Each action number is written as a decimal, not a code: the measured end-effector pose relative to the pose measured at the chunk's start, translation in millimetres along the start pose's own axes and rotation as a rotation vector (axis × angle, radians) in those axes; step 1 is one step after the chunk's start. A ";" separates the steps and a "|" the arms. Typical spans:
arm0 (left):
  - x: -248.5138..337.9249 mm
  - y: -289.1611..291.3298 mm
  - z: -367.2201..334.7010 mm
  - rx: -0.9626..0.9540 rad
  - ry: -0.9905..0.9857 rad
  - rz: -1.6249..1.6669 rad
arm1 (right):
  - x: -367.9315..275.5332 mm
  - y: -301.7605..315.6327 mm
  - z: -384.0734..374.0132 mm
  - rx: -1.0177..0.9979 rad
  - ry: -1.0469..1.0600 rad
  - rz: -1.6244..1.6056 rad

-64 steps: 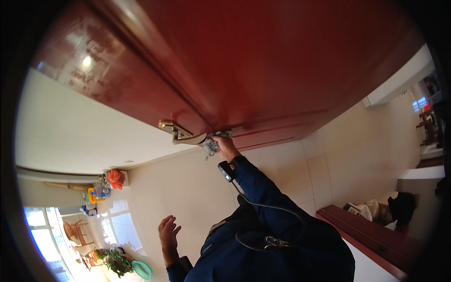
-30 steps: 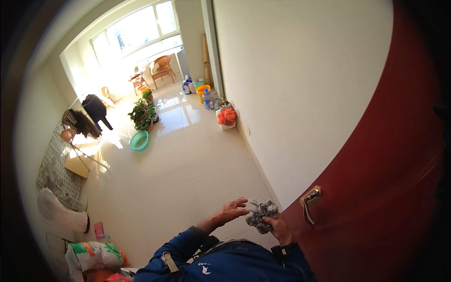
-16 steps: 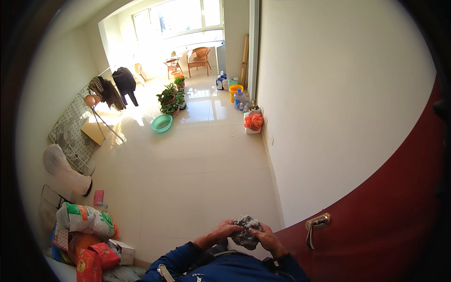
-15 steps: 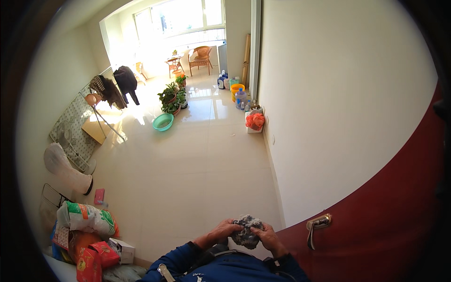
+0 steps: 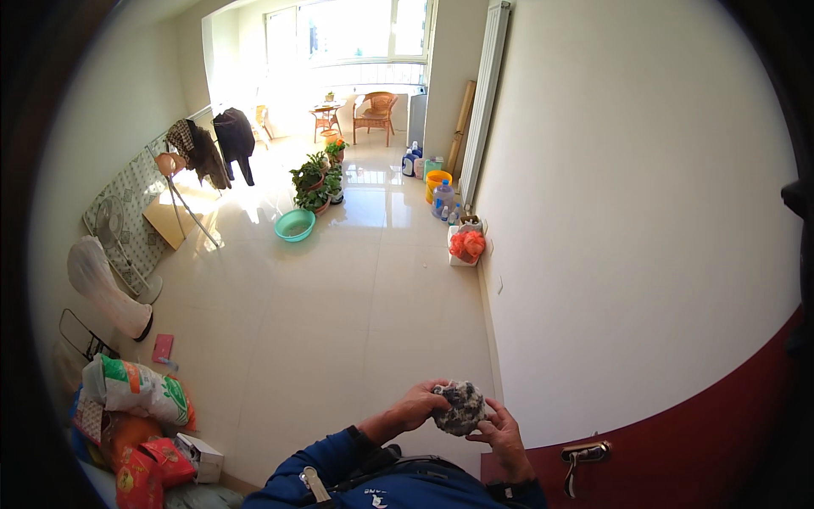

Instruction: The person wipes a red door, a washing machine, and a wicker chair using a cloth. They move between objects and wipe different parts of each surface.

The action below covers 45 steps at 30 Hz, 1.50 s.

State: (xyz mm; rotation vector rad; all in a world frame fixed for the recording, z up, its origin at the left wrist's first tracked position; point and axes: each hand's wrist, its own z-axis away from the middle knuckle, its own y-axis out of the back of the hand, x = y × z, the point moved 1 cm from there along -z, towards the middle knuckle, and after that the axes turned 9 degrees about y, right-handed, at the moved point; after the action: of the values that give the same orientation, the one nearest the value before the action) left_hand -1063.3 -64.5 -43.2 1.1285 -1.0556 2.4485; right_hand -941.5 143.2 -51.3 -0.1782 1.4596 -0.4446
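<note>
A fuzzy, rounded clump of mottled grey and white (image 5: pixel 461 408) is held up before me at waist height; I cannot tell its exact kind. My left hand (image 5: pixel 414 405) grips its left edge, thumb and fingers closed on it. On the other side, my right hand (image 5: pixel 504 434) pinches the lower right edge between thumb and fingers. The clump's rough, shaggy face shows, while its underside is hidden.
Close on my right is a dark red door (image 5: pixel 678 450) with a metal handle (image 5: pixel 585 452). Bags and red boxes (image 5: pixel 140 479) are piled at lower left. Farther off are a green basin (image 5: pixel 294 226), potted plants (image 5: pixel 314 182) and a white box with an orange-red bag (image 5: pixel 466 246).
Both hands and the clump have shifted right and slightly up. The clump has turned, showing a rounder, paler face, and my right fingers have changed their hold. The view has tilted.
</note>
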 end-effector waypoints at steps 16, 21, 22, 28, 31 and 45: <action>74.1 114.9 -35.0 0.093 0.022 -0.171 | 35.1 -70.3 -168.1 -0.116 0.040 -0.007; 101.6 113.2 -78.0 0.136 0.107 0.070 | 19.0 -56.8 -245.5 -0.196 0.016 -0.166; 109.8 110.0 -86.8 0.109 0.092 0.072 | 14.6 -55.2 -261.8 -0.217 0.019 -0.201; 159.6 108.9 -132.2 0.186 0.070 -0.119 | 4.6 -48.5 -351.1 -0.288 0.064 -0.012; 178.7 115.4 -146.8 0.307 -0.013 0.004 | 13.7 -40.5 -383.8 -0.289 -0.038 0.000; 290.1 161.2 -211.0 0.627 -0.310 -0.438 | -22.3 -80.0 -503.7 -0.667 -0.207 -0.050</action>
State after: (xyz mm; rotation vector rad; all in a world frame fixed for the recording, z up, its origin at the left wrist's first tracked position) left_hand -1454.4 -51.9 -4.3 1.7407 -0.0348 2.3236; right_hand -1451.8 154.8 -58.4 -0.7703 1.3548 0.0387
